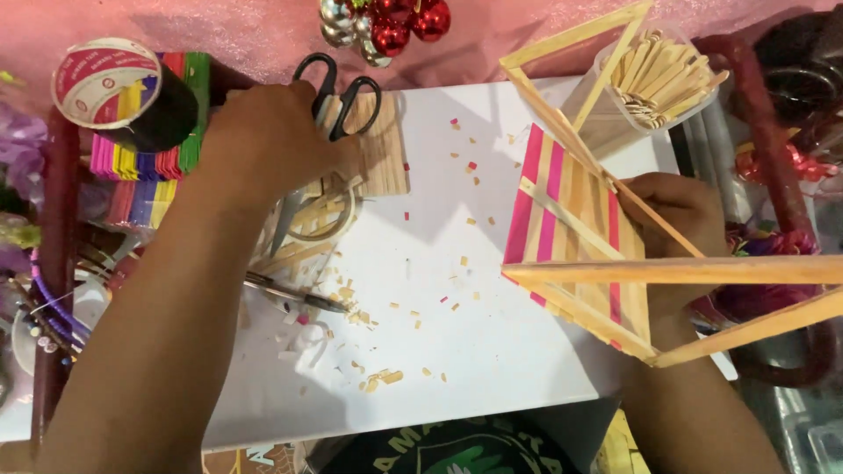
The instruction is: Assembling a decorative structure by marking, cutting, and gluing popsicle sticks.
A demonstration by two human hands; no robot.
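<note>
At the far left edge, a roll of tape [118, 88] sat on a stack of coloured craft sticks [145, 167], parked out of the way but within reach. Just right of that, the left hand [263, 140] was stretched across the white surface [457, 351] to the black-handled scissors [338, 92], which lay on a small panel of plain wooden sticks [382, 145]. The back of the hand hid its fingers, so whether they had closed on the scissor handles could not be told. Below the forearm lay a slim metal tool [294, 297] and a scatter of wood and pink offcuts [378, 325]. Over in the middle, red and silver baubles [386, 26] rested at the top edge. On the right, the stick frame [571, 237], with its pink and natural slats, stood tilted up off the surface, and the right hand [680, 219] gripped its far side, fingers curled shut around the edge, likely steadying it upright while the other hand was away. Behind it, a clear tub of plain sticks [659, 75] stood close by, seemingly kept as ready stock.
</note>
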